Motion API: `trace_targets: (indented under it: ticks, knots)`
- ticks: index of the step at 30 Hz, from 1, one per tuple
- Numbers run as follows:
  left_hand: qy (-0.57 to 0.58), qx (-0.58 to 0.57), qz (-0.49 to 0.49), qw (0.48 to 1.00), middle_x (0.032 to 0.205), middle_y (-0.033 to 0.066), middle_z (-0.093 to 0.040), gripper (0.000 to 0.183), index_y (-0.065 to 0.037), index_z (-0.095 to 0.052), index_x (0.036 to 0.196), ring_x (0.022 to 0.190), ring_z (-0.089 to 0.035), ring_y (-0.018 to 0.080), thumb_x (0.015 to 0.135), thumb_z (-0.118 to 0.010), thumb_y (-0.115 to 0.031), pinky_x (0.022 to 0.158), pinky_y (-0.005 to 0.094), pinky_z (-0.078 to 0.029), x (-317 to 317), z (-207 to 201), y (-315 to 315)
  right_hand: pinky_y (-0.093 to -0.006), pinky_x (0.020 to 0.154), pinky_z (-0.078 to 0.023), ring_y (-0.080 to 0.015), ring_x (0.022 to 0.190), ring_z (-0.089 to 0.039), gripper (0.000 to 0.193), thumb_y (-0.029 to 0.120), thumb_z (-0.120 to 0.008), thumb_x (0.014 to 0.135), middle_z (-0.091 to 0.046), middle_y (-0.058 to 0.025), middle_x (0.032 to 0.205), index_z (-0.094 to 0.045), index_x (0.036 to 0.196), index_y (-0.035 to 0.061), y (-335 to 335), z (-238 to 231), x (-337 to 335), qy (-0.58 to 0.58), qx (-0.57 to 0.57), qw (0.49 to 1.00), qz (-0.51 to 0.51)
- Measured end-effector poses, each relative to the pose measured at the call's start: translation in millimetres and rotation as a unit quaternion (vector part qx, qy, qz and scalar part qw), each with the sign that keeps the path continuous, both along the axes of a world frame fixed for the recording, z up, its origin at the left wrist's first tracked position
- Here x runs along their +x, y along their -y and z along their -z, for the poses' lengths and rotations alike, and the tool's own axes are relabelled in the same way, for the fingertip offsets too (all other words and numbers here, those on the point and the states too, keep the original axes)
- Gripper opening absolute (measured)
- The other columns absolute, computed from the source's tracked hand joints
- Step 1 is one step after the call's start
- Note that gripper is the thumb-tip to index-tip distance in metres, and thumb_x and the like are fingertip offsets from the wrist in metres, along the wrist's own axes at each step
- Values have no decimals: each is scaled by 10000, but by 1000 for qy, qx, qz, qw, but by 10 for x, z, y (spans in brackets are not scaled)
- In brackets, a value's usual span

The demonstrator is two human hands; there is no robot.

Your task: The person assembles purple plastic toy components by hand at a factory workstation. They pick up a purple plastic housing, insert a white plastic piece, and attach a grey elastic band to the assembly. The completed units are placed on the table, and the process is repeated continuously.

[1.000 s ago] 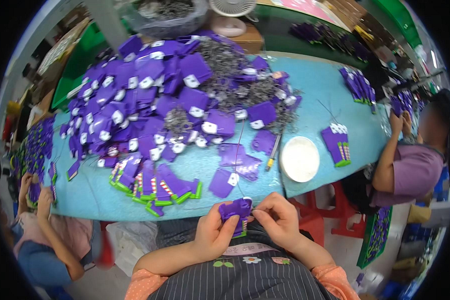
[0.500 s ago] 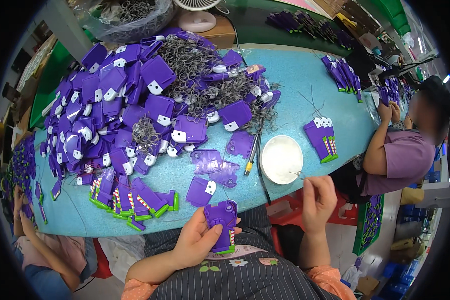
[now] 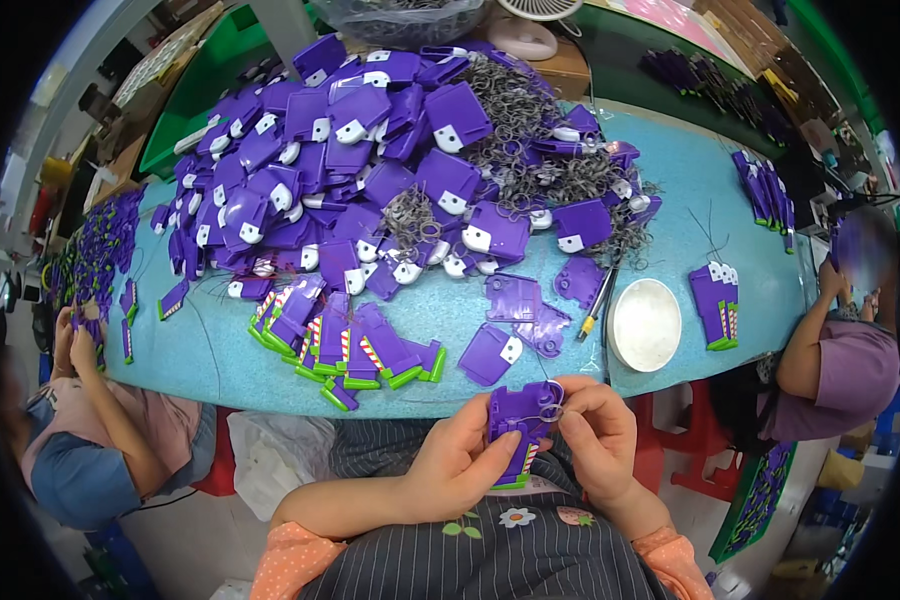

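Note:
My left hand (image 3: 457,462) grips a purple plastic half-shell (image 3: 510,404), its hollow inner side turned up. A red-and-white striped strip and a green foot finish the lower end. My right hand (image 3: 602,438) pinches a thin grey wire with a looped ring (image 3: 550,411) against the upper right of the shell; the fingers partly hide the wire. Beyond my hands lie a purple cover with a white corner (image 3: 490,354) and some loose purple shell halves (image 3: 513,297). A round white bowl (image 3: 645,330) sits just past my right hand.
A large heap of purple covers (image 3: 345,150) fills the table's left and middle, with tangled grey wire rings (image 3: 505,110) beside it. Striped, green-footed pieces (image 3: 355,345) lie at its front. A pen-like tool (image 3: 595,308) lies near the bowl. People sit at left (image 3: 120,430) and right (image 3: 830,370).
My right hand has come left from beside the bowl, bringing the wire ring to the shell. My left hand still holds the shell. The whole view has shifted, moving the table contents rightward.

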State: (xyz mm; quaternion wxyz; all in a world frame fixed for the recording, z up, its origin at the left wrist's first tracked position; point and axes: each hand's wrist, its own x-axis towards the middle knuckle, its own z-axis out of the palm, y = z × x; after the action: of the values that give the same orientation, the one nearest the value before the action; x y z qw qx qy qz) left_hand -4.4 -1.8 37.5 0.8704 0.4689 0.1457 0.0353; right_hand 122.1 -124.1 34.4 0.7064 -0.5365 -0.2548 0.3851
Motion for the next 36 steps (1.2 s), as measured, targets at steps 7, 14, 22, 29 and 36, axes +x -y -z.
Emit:
trace_targets:
  ticks: [7,14,22,29,36]
  knots:
    - [-18,76,114,990,1101,153,-574,324,53,-364,1237,928,-606,171,922,-393,-15,807,276,-484,-58,61,-96,-217,696,-427,-74,795,-524,117,13,-579,854,-562,-55,888,-489,926,-8,126,-149,265,-65,-101,987,-105]
    - [13,144,227,963,1009,143,-631,291,20,-407,1192,878,-627,177,913,-453,-46,755,278,-484,-113,81,-205,-189,537,-373,-33,635,-491,169,99,-678,806,-544,15,714,-542,821,-1,-56,-103,586,-173,-135,912,-347]
    - [3,-122,-14,992,1194,180,-512,345,8,-312,1266,1089,-542,258,936,-402,-35,940,393,-435,-490,95,-114,-301,555,-433,-223,720,-548,334,162,-739,686,-533,-87,809,-565,927,10,-571,243,181,522,-236,818,-49]
    - [-86,-122,-8,989,1243,195,-483,479,-14,-275,1319,1086,-553,276,872,-422,80,935,382,-455,-501,247,-21,-271,552,-429,-163,674,-527,208,77,-669,768,-515,-106,886,-532,909,9,-342,183,218,417,-221,882,-4]
    - [-92,-96,11,991,1131,109,-531,504,-3,-296,1303,1019,-563,151,828,-435,93,854,286,-463,-337,195,15,-181,527,-391,-50,612,-513,262,-36,-581,813,-528,-84,976,-548,1073,-34,-57,70,19,58,-70,990,-112]
